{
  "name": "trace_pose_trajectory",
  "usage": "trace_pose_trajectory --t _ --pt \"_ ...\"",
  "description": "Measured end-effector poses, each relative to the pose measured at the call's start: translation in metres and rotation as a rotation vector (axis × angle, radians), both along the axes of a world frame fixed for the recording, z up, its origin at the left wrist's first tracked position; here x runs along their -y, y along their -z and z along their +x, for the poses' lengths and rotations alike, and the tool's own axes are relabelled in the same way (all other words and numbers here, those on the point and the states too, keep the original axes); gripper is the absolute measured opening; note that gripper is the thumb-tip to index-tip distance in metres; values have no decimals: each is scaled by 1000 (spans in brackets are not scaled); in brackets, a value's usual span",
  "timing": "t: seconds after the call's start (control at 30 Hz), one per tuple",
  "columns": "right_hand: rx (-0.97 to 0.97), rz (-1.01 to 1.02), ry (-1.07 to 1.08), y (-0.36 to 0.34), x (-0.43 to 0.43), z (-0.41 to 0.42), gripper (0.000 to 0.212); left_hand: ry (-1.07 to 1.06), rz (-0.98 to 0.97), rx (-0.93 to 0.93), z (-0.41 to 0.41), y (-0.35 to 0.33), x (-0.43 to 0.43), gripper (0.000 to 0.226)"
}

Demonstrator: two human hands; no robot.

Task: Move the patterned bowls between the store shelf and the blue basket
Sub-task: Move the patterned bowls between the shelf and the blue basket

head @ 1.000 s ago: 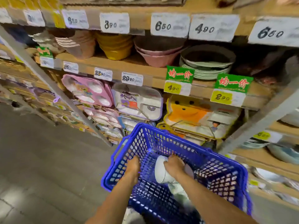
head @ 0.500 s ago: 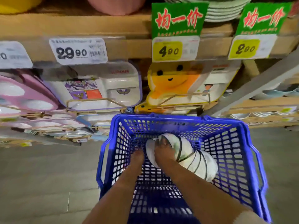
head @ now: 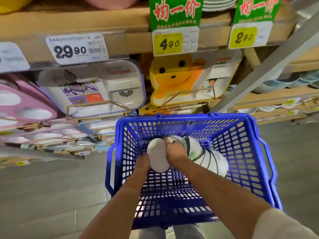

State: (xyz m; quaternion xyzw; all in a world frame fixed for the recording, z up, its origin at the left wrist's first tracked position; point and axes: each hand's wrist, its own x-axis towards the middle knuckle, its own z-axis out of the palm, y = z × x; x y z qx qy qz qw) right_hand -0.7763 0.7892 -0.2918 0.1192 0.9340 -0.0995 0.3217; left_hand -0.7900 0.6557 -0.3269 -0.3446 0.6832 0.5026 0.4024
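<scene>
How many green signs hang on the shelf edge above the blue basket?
2. One green sign hangs above the yellow 4.90 label; the other is to its right, above the 2.90 label. More could be out of frame.

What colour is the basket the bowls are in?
Blue; the basket shows best in the head view.

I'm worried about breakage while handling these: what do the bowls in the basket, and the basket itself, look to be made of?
Patterned bowls: probably glazed ceramic, possibly melamine. They have smooth, glossy white surfaces with thin dark rim lines and a faint green print, and the look alone does not settle it.
Blue basket: moulded plastic with a slight sheen, one even colour and a regular grid of slots in its walls and floor.
</scene>
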Motion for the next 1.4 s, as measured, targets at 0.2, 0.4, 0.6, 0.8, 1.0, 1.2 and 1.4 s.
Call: trace_pose_trajectory --t 0.2,0.4,0.6,0.8,1.0,1.2,1.4 --pt "-66 -213 278 -56 -18 -6 62 -48 91 -92 -4 -47 5 37" --pt "-192 -755 617 -139 -44 9 47 -139 389 -292 -1 -125 -4 33" --pt "-357 -980 749 -215 -74 37 55 -197 649 -391 2 -221 -40 29" --pt "-542 -985 684 -280 -111 77 41 -142 610 -550 26 -308 -81 25" --pt "-748 -1290 838 -319 -145 128 35 -111 648 -639 70 -366 -134 18" --pt "-938 -1438 933 -360 -223 212 37 0 731 -671 148 -405 -226 20" --pt "-1111 -1322 1082 -394 -295 278 38 64 754 -694 205 -430 -320 16"
